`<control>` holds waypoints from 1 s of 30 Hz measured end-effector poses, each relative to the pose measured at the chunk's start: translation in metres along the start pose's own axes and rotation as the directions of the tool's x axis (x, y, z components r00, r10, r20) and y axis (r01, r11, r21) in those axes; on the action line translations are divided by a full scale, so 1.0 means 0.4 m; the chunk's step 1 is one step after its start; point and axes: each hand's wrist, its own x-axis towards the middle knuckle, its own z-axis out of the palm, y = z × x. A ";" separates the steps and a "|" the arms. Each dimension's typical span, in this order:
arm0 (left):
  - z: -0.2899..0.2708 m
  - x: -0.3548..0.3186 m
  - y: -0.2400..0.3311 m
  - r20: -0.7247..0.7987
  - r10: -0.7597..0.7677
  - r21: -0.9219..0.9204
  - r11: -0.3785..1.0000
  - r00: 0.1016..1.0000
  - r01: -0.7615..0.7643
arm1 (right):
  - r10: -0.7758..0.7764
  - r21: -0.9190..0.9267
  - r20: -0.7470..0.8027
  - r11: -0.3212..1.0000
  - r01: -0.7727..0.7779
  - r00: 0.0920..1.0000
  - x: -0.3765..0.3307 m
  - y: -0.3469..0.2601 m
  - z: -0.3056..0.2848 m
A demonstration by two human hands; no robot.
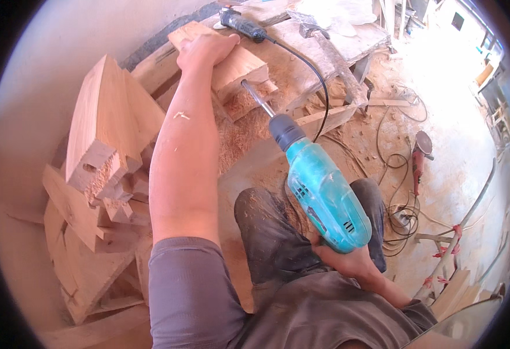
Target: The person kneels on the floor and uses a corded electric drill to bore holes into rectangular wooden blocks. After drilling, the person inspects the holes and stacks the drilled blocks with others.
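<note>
My left hand (pixel 207 49) is closed over the top of a pale wooden block (pixel 240 65), holding it on the bench. In my right hand (pixel 352 262) is the rear grip of a teal power drill (pixel 327 192), mostly hidden behind the drill's body. Its metal bit (pixel 258 98) points up and to the left, with the tip at the near end face of the block. Whether the bit has entered the wood, I cannot tell. Wood shavings (pixel 234 142) lie heaped below the block, and a few cling to my left forearm.
Cut wooden pieces (pixel 100 116), one with a slot in its end, are stacked at left by the wall. On the bench (pixel 365 41) lie a corded grinder (pixel 240 24) and a long-handled hammer (pixel 339 61). A red angle grinder (pixel 420 160) and loose cables (pixel 391 215) lie on the dusty floor.
</note>
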 end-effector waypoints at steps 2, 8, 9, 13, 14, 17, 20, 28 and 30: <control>0.011 0.040 -0.019 0.039 0.023 -0.022 1.000 0.999 -0.022 | -0.034 -0.001 0.012 0.999 0.034 0.999 0.008 -0.010 -0.004; 0.039 0.118 -0.056 0.054 0.116 0.077 0.990 0.992 -0.120 | -0.135 -0.056 0.040 0.989 0.137 0.990 0.026 -0.016 -0.018; 0.039 0.108 -0.047 0.058 0.095 0.086 0.991 0.994 -0.100 | -0.144 -0.070 0.037 0.987 0.146 0.989 0.027 -0.012 -0.019; 0.020 0.043 -0.004 0.014 0.022 0.120 0.993 1.000 -0.024 | -0.168 -0.141 0.042 0.975 0.172 0.985 0.030 0.012 -0.025; 0.022 0.046 -0.008 0.013 0.015 0.121 0.992 1.000 -0.016 | -0.173 -0.148 0.046 0.973 0.178 0.984 0.030 0.010 -0.026; 0.022 0.047 -0.015 0.014 0.005 0.087 0.996 1.000 -0.006 | -0.208 -0.160 0.036 0.964 0.211 0.978 0.031 0.015 -0.016; 0.009 0.027 -0.006 0.022 0.018 0.015 1.000 1.000 -0.018 | -0.218 -0.184 0.043 0.958 0.222 0.975 0.031 0.015 -0.015; 0.012 0.035 -0.006 0.034 -0.001 0.134 0.991 0.999 -0.003 | -0.180 -0.200 0.042 0.962 0.185 0.983 0.031 0.018 -0.011; 0.014 0.041 -0.006 0.039 0.012 0.131 0.991 0.999 -0.017 | -0.177 -0.191 0.042 0.965 0.182 0.983 0.030 0.026 -0.010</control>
